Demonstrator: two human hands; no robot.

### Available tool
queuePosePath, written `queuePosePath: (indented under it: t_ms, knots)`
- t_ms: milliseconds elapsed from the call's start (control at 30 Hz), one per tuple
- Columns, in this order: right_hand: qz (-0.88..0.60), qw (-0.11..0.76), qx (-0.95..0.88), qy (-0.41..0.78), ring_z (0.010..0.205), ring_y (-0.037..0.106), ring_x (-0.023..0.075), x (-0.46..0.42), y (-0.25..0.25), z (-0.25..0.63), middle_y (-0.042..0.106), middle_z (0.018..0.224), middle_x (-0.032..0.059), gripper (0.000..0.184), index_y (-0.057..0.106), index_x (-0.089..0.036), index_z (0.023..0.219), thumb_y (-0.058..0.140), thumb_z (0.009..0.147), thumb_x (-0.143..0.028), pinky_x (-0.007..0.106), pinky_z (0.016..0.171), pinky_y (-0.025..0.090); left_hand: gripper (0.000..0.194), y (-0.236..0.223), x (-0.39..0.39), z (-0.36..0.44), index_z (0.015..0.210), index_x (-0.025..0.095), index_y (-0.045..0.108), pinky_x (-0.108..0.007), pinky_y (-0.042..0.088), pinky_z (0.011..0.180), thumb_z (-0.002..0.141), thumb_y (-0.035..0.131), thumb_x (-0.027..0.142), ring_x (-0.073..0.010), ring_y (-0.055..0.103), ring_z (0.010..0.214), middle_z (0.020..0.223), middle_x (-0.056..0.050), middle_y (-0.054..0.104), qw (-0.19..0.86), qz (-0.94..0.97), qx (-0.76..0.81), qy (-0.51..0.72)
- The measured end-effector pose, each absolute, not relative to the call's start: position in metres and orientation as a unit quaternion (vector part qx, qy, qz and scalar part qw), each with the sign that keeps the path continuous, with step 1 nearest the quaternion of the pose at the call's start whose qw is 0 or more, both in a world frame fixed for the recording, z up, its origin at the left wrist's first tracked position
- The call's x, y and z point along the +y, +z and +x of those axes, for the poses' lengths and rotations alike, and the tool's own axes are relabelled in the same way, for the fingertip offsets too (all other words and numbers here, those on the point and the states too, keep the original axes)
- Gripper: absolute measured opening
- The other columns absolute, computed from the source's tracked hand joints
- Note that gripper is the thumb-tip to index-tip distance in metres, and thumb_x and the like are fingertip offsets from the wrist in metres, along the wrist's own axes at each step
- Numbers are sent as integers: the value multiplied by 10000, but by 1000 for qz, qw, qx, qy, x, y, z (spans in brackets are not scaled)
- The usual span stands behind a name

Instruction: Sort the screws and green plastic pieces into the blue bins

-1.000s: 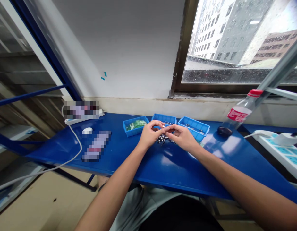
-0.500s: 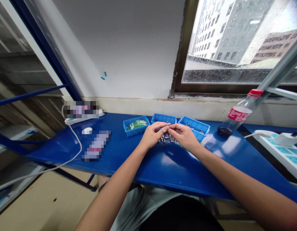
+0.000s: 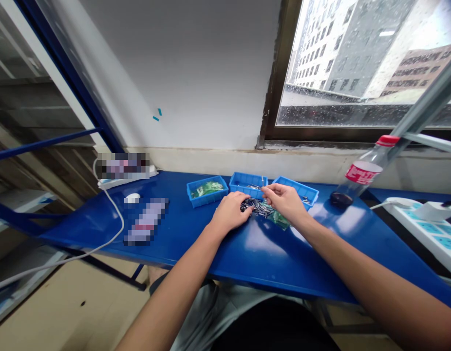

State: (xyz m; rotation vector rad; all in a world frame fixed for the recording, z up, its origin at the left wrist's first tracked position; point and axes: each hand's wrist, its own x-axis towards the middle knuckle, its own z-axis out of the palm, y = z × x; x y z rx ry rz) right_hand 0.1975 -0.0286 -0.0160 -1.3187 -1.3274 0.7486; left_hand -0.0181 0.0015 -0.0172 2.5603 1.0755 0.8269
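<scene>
A pile of small metal screw-like pieces [image 3: 259,208] lies on the blue table in front of me. My left hand [image 3: 230,212] rests at the pile's left edge, thumb and fingers apart, touching the pieces. Above the pile, my right hand [image 3: 285,200] is closed in a pinch on a thin metal screw-like piece [image 3: 262,181], which points upward near the middle blue bin [image 3: 243,177]. That bin has a few similar pieces inside. Small green plastic packets [image 3: 280,222] lie beside the pile, partly under my right wrist.
The left blue bin [image 3: 198,200] contains green and clear bits. Behind my right hand stands another blue bin [image 3: 302,188] with metal pieces. A cola bottle [image 3: 364,170] and a power strip [image 3: 426,226] are on the right. A blurred-out flat object [image 3: 147,222] and a white mouse-like object [image 3: 132,198] lie left.
My hands have parted. The left has come down to the pile's left side; the right has moved slightly right, with a thin metal piece upright in its fingertips.
</scene>
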Motion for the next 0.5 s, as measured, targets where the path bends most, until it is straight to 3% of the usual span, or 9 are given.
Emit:
queuePosePath:
  t_ms: [300, 500]
  knots:
    - [-554, 525, -577, 293, 580, 602, 172, -32, -14, 195, 734, 720, 65, 527, 743, -188, 850, 702, 884, -712, 290, 508, 440, 330, -16, 7, -23, 1259, 181, 757, -441, 539, 1009, 980, 635, 310, -320, 716, 1113, 1214, -140, 782, 103, 867, 392, 288]
    - [-557, 503, -602, 273, 631, 648, 202, -40, -8, 188, 780, 808, 82, 481, 729, -202, 850, 689, 905, -678, 317, 560, 477, 262, -11, 3, -24, 1092, 195, 814, -424, 545, 941, 913, 744, 374, -307, 699, 1028, 1124, -127, 770, 85, 877, 381, 281]
